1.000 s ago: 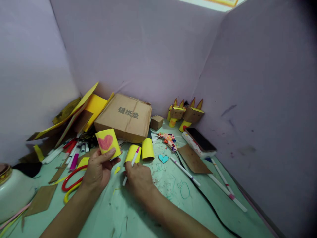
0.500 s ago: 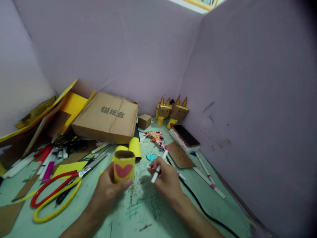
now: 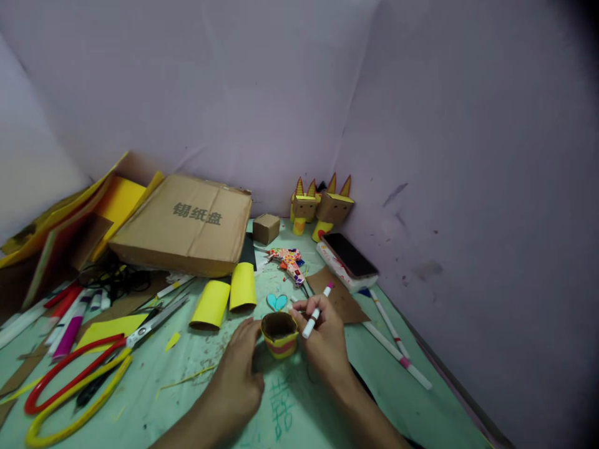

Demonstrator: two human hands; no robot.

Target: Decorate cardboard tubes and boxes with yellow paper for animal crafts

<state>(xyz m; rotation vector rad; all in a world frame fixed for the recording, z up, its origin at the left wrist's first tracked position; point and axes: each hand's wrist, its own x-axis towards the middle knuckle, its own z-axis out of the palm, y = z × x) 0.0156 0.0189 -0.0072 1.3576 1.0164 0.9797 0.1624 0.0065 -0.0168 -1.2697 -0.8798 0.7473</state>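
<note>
A short yellow paper tube (image 3: 279, 335) with a red heart on its side stands upright on the green table (image 3: 196, 386). My left hand (image 3: 238, 374) curls round its left side, fingers closed on it. My right hand (image 3: 322, 340) touches the tube's right side and grips a white marker with a pink tip (image 3: 316, 310). Just beyond the tube lies a small blue paper heart (image 3: 277, 302). Two more yellow tubes (image 3: 224, 299) lie on their sides to the left.
Large red and yellow scissors (image 3: 84, 374) lie at the front left, with markers (image 3: 70, 318) behind them. A flat cardboard box (image 3: 187, 224), a small cardboard cube (image 3: 266, 228), two cardboard figures (image 3: 322, 206), a phone (image 3: 349, 254) and loose markers (image 3: 397, 349) lie near the purple walls.
My left hand has brought the heart tube down from the air and stood it on the table. My right hand, still holding the marker, has moved in against it. The view has shifted right.
</note>
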